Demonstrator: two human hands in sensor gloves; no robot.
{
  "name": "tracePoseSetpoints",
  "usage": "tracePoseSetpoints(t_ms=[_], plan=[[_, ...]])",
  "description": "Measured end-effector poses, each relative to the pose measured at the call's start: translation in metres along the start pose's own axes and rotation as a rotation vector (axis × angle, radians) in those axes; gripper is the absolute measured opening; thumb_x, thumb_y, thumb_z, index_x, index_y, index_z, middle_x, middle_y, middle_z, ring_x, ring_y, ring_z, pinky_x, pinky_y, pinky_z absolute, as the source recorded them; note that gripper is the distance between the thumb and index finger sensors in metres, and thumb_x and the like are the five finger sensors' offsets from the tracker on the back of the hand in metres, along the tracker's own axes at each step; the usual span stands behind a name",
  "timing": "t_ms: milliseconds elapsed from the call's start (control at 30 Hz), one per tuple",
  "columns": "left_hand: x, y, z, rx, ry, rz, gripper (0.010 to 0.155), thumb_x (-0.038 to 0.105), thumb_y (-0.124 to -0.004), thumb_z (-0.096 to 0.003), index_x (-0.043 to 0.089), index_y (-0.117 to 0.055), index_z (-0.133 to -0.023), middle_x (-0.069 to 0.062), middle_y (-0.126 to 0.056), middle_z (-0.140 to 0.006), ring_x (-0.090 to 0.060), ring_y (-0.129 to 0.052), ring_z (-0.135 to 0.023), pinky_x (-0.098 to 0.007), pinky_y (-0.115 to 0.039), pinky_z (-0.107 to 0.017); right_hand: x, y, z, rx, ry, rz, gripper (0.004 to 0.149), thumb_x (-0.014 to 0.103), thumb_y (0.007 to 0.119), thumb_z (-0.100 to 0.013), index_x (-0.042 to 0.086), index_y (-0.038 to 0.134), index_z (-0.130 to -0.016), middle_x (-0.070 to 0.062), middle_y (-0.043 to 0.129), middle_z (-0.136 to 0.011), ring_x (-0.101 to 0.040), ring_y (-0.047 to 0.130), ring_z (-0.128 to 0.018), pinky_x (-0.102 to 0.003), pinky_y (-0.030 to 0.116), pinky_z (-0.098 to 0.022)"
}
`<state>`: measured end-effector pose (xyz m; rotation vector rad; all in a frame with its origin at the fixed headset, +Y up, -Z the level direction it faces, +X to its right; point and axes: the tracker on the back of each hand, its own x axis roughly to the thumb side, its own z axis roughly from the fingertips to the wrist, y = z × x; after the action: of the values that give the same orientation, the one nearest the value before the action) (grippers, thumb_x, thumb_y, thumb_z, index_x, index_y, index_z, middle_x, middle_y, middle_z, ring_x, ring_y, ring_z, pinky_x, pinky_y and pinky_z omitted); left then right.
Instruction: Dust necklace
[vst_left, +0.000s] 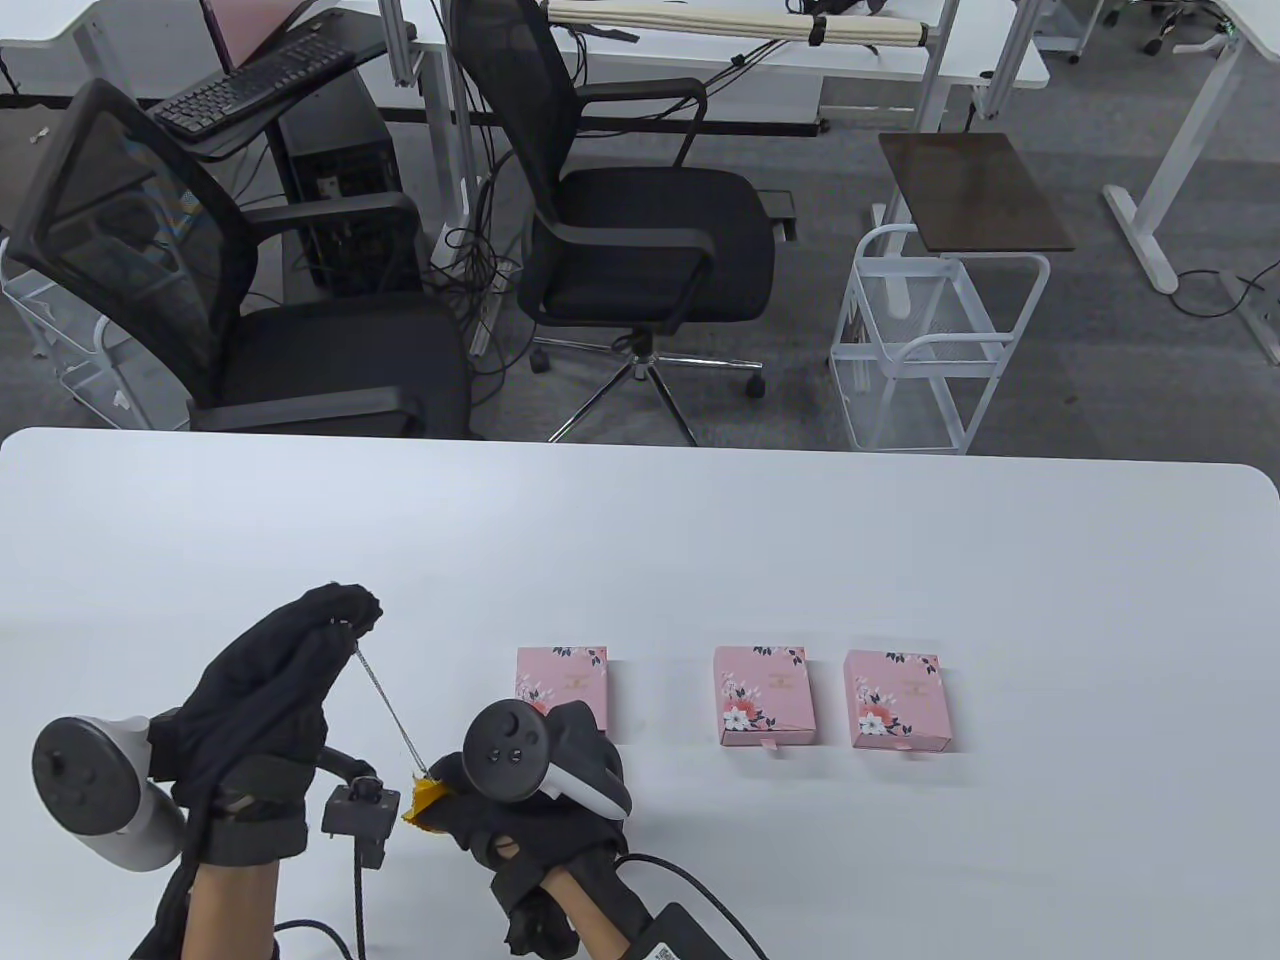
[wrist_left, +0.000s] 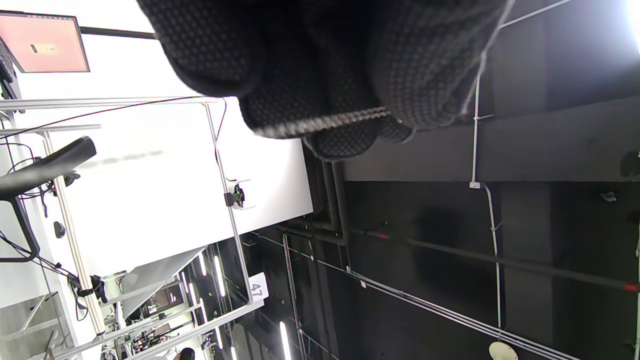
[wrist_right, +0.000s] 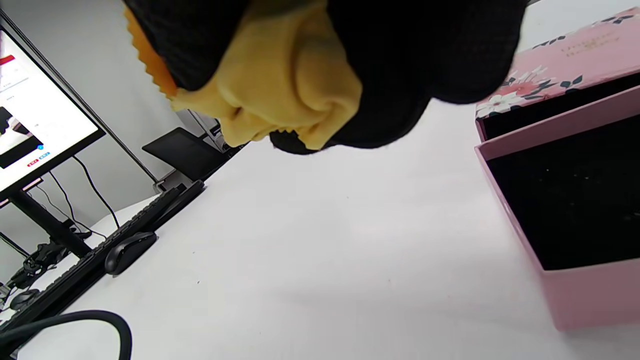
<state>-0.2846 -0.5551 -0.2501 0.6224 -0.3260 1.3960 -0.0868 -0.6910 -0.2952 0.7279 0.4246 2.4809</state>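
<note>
Both hands are being kept closed above the tabletop (vst_left: 900, 560): the necklace (vst_left: 392, 706) is being pinched at its upper end by the left hand (vst_left: 270, 690), while the yellow cloth (wrist_right: 280, 95) is being gripped around its lower end by the right hand (vst_left: 545, 790). The chain's long axis is being stretched taut, slanting from the left hand toward the right.
</note>
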Motion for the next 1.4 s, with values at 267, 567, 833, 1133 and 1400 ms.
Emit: tracePoseSetpoints(t_ms=[267, 567, 833, 1133, 1400], plan=[[0.001, 0.007, 0.0, 0.02, 0.007, 0.002, 0.035, 0.042, -0.089, -0.0532, 0.032, -0.092, -0.086, 0.002, -0.102, -0.084, -0.02, -0.095, -0.075, -0.041, -0.083, -0.056, -0.001, 0.005, -0.003, 0.082, 0.03, 0.085, 0.039, 0.034, 0.083, -0.062, 0.01, 0.081, -0.093, -0.017, 0.094, -0.078, -0.037, 0.094, -0.056, -0.051, 0.079, -0.05], [0.002, 0.005, 0.0, -0.004, 0.013, 0.003, 0.035, 0.042, -0.089, -0.0534, 0.032, -0.092, -0.087, 0.001, -0.102, -0.084, -0.02, -0.095, -0.076, -0.042, -0.083, -0.056, -0.018, -0.043, 0.015, -0.074, 0.127, 0.144, 0.041, 0.034, 0.082, -0.063, 0.01, 0.079, -0.096, -0.018, 0.092, -0.08, -0.038, 0.093, -0.059, -0.051, 0.077, -0.052], [0.001, -0.006, 0.001, -0.046, 0.015, 0.001, 0.035, 0.042, -0.089, -0.0535, 0.031, -0.092, -0.087, 0.001, -0.102, -0.084, -0.021, -0.095, -0.076, -0.042, -0.083, -0.056, -0.078, -0.07, 0.058, -0.154, 0.324, 0.263, 0.042, 0.035, 0.082, -0.063, 0.01, 0.078, -0.097, -0.018, 0.091, -0.082, -0.039, 0.092, -0.061, -0.052, 0.077, -0.053], [0.003, -0.026, 0.005, -0.113, 0.002, -0.017, 0.035, 0.042, -0.089, -0.0536, 0.031, -0.092, -0.087, 0.001, -0.102, -0.084, -0.021, -0.095, -0.075, -0.042, -0.083, -0.055, -0.14, -0.015, 0.086, 0.022, 0.456, 0.411, 0.048, 0.033, 0.083, -0.061, 0.011, 0.071, -0.103, -0.021, 0.084, -0.091, -0.043, 0.086, -0.071, -0.055, 0.072, -0.058], [0.002, -0.032, 0.007, -0.134, 0.004, -0.027, 0.035, 0.042, -0.089, -0.0536, 0.031, -0.092, -0.087, 0.001, -0.102, -0.084, -0.021, -0.095, -0.075, -0.042, -0.083, -0.055, -0.136, 0.002, 0.092, 0.13, 0.443, 0.516, 0.074, 0.039, 0.083, -0.061, 0.005, 0.046, -0.115, -0.032, 0.057, -0.11, -0.055, 0.067, -0.088, -0.061, 0.063, -0.065]])
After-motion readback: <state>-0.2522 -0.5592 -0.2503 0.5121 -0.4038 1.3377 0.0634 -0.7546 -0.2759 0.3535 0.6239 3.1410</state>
